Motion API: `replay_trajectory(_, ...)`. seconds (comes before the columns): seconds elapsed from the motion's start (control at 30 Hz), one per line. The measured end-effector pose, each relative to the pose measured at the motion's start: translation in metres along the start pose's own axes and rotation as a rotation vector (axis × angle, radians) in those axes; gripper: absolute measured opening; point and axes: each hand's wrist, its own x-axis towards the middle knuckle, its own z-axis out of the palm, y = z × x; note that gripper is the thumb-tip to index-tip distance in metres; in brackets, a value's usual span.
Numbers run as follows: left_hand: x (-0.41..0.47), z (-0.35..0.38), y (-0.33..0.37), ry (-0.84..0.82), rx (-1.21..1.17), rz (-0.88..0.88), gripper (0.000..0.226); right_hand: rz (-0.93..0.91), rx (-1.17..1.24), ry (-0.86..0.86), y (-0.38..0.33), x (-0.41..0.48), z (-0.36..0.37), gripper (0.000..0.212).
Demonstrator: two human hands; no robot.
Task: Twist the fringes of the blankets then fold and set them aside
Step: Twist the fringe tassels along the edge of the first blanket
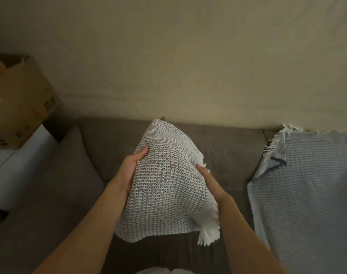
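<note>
Bare forearms rise from the bottom edge to the left hand [132, 169] and the right hand [210, 180]. Each thumb lies on top of the folded grey-and-white waffle blanket [168, 186] with the other fingers hidden beneath it, so both hands clamp it from its sides. It is held in the air over the grey sofa [228, 151], with its white fringe [208, 232] hanging at the lower right corner beside the right wrist. A light blue blanket [307, 194], fringed at its top corner, is spread over the sofa's right part. A cardboard box [24, 99] stands far left.
</note>
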Motion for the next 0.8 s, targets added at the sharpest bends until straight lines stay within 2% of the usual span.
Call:
replay_trajectory(0.1,0.003,-0.006,0.002,0.021,-0.025,0.026,0.037,-0.026,0.136,-0.078,0.003,-0.001,-0.003,0.028)
replay_trajectory(0.2,0.006,-0.019,0.007,0.102,-0.001,0.045,0.037,0.018,0.372,-0.173,-0.002,-0.017,-0.005,0.033)
replay_trajectory(0.27,0.006,-0.029,0.009,0.165,0.046,0.035,0.033,0.021,0.511,-0.244,-0.007,-0.017,-0.008,0.044)
replay_trajectory(0.3,0.008,-0.033,0.009,0.180,0.056,0.031,0.032,-0.004,0.504,-0.246,-0.012,-0.013,-0.009,0.055)
replay_trajectory(0.4,0.012,-0.034,0.009,0.181,0.103,-0.011,0.031,-0.065,0.314,-0.112,-0.025,-0.004,-0.006,0.060)
replay_trajectory(0.47,0.018,-0.032,0.011,0.189,0.223,-0.061,0.032,-0.081,0.317,0.008,-0.028,-0.003,-0.004,0.058)
replay_trajectory(0.57,0.034,-0.042,0.009,0.327,0.453,-0.049,0.054,-0.135,0.284,0.155,-0.026,-0.002,-0.004,0.052)
replay_trajectory(0.63,0.039,-0.047,0.002,0.441,0.549,0.014,0.071,-0.147,0.138,0.155,-0.027,-0.002,-0.004,0.071)
replay_trajectory(0.7,0.036,-0.045,-0.008,0.488,0.572,0.116,0.078,-0.179,-0.054,0.114,-0.030,-0.003,-0.004,0.106)
replay_trajectory(0.73,0.033,-0.045,-0.011,0.484,0.595,0.179,0.072,-0.205,-0.142,0.100,-0.029,-0.002,-0.003,0.119)
replay_trajectory(0.8,0.031,-0.047,-0.011,0.398,0.674,0.286,0.040,-0.241,-0.221,0.086,-0.027,-0.002,-0.004,0.123)
